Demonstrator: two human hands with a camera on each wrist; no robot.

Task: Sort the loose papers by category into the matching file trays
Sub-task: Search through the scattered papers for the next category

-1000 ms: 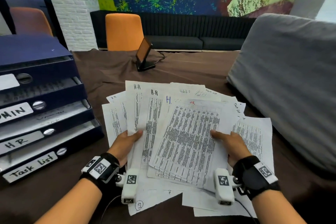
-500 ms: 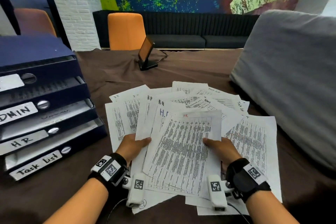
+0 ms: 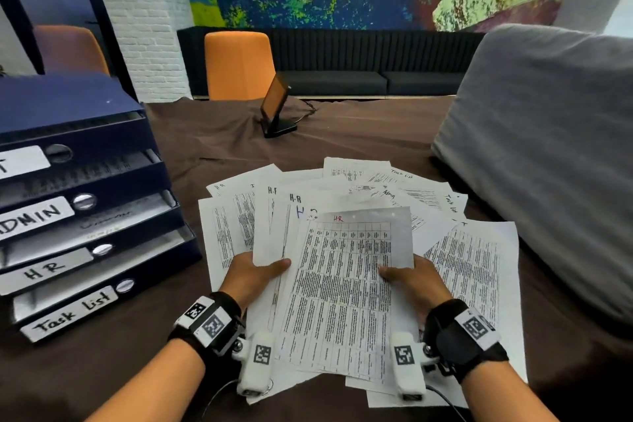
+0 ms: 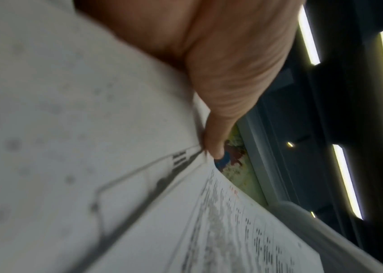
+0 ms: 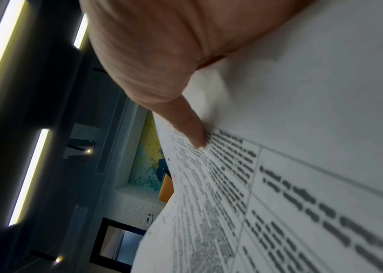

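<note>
Both hands hold a fanned stack of printed papers (image 3: 346,288) above the brown table. The top sheet carries a table of text and a red "HR" mark at its head. My left hand (image 3: 255,272) grips the stack's left edge, thumb on top. My right hand (image 3: 409,279) grips the right edge the same way. In the wrist views the left thumb (image 4: 218,129) and the right thumb (image 5: 186,127) press on the paper (image 5: 302,147). More loose sheets (image 3: 476,257) marked "H.R", "Admin" and "Task list" lie spread beneath. The dark blue file trays (image 3: 78,236) stand at the left, labelled ADMIN, HR and Task list.
A grey cushion (image 3: 548,154) fills the right side of the table. A small black stand with a screen (image 3: 277,113) sits at the far middle. An orange chair (image 3: 239,65) and a dark sofa (image 3: 342,82) stand behind the table.
The held stack has dropped lower and drawn nearer to me, with both hands keeping their grip. The sheets have slid closer together under the top HR page.
</note>
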